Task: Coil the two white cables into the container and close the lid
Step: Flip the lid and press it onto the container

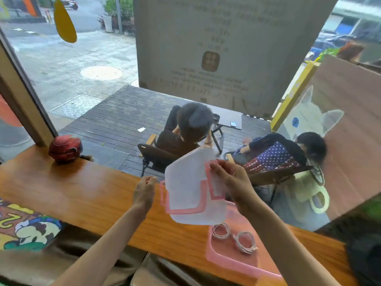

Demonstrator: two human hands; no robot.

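Note:
A clear container (228, 260) with a pink rim rests on the wooden counter at the lower right. Two coiled white cables lie inside it, one (221, 230) at the back, the other (245, 242) just right of it. The translucent lid (185, 188), with pink clip flaps, hangs tilted in the air above the container's back left part. My right hand (231, 182) pinches the lid at its right pink flap. My left hand (144, 193) hovers just left of the lid with its fingers curled, and I cannot tell whether it touches the left flap.
The wooden counter (82, 193) runs along a window. A red ball-like object (65, 148) sits at its far left. Beyond the glass two people sit on chairs on a dark deck. A patterned cushion (26, 228) lies at the lower left.

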